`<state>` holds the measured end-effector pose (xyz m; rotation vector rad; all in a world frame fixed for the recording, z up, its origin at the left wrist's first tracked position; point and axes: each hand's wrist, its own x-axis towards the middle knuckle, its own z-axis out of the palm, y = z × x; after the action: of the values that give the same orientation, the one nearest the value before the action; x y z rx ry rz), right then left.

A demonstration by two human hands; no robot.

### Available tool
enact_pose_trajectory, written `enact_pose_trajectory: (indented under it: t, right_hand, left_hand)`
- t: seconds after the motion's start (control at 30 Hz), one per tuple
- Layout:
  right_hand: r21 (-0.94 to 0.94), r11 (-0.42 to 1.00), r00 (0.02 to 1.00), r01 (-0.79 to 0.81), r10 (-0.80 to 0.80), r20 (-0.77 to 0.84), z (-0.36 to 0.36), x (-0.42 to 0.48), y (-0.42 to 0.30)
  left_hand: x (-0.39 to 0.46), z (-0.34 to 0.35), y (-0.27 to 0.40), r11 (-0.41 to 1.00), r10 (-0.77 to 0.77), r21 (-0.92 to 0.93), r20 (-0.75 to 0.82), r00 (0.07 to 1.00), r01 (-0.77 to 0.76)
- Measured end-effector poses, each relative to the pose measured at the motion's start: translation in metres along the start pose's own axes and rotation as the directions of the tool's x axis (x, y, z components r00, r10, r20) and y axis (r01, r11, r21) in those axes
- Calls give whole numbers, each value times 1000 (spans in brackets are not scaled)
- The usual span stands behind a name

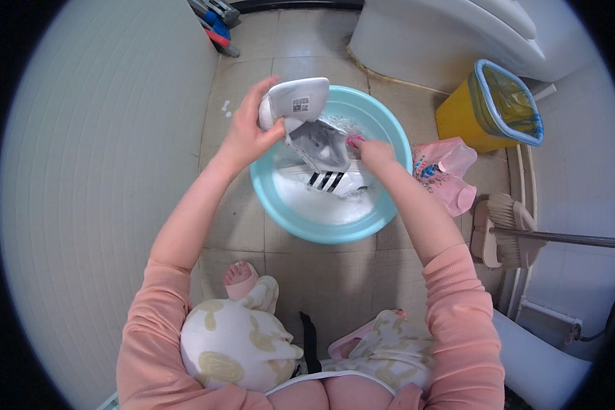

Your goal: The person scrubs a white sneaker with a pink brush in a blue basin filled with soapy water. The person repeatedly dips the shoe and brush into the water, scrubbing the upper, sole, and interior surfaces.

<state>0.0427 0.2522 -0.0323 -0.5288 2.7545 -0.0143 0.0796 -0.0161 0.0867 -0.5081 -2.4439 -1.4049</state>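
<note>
A turquoise plastic basin point(333, 238) stands on the floor before me, with white suds point(307, 202) in it. Over and in the basin is a white sneaker point(356, 177) with black side stripes and a grey lining. My left hand point(253, 123) grips its upper end by the tongue point(287, 97), whose inner face bears a printed label. At the shoe's right side, my right hand point(378, 155) closes on a small pink object point(354, 140), perhaps a brush; the hand and shoe hide most of it.
To the right stand a pink plastic bag point(446, 174), a yellow lined bin point(458, 115) and a broom point(507, 230). A white toilet base point(415, 46) is at the back. A pale wall point(107, 154) bounds the left; cleaning tools point(218, 31) lean at its far end.
</note>
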Motion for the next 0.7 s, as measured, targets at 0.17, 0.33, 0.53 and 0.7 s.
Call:
enact_pose_trajectory:
  t: [0.17, 0.33, 0.53, 0.7]
  right_hand:
    - [163, 987, 985, -5, 33, -168, -49, -67, 3]
    - [240, 966, 981, 93, -48, -186, -97, -129, -31]
    - [498, 848, 967, 183, -64, -246, -41, -75, -45]
    - [530, 847, 995, 46, 7, -97, -42, -81, -50]
  left_hand:
    - [-5, -18, 5, 970, -38, 243, 131, 991, 5]
    - [-8, -18, 14, 955, 30, 287, 162, 986, -76]
    - [-3, -11, 29, 944, 105, 295, 158, 982, -148]
    - [-6, -7, 37, 902, 54, 419, 122, 991, -101]
